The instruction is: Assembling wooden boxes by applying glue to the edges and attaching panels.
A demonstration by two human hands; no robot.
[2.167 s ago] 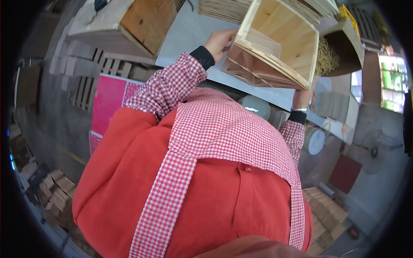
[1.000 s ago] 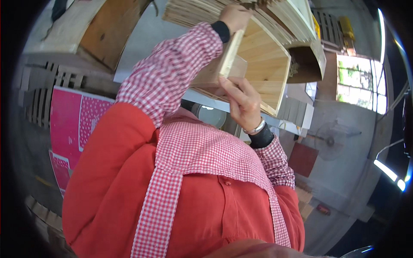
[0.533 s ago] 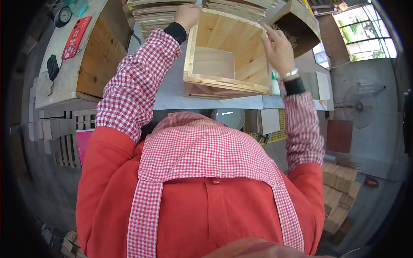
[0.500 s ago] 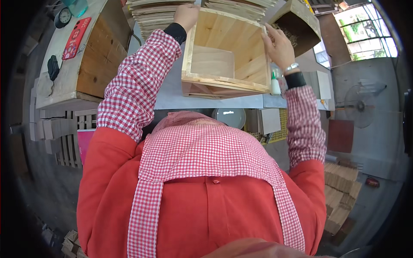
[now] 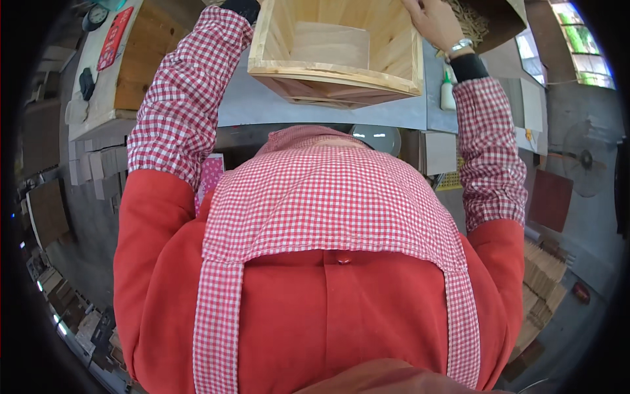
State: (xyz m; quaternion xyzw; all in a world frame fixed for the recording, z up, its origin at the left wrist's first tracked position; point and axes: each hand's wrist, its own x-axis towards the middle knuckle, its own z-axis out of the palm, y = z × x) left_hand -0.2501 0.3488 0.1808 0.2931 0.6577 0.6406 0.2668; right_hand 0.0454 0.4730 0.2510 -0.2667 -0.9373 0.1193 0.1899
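Observation:
An open wooden box (image 5: 336,71) of pale planks stands on the grey table at the top of the head view, its open side toward me. A smooth light panel (image 5: 330,44) shows inside it. My right hand (image 5: 438,25) grips the box's right rim, and a silver watch (image 5: 461,45) is on that wrist. My left arm reaches to the box's left side; only its black cuff (image 5: 244,8) shows there, and the hand lies beyond the upper edge.
A white glue bottle (image 5: 447,92) stands right of the box. Behind my right hand is a container of wood shavings (image 5: 474,25). At the left, a wooden bench (image 5: 98,115) bears a red card (image 5: 115,41) and a clock (image 5: 96,17). A fan (image 5: 584,157) stands far right.
The box and both hands sit higher in the view, and the box looks larger. My left hand has gone out past the upper edge. My right hand stays at the box's right rim.

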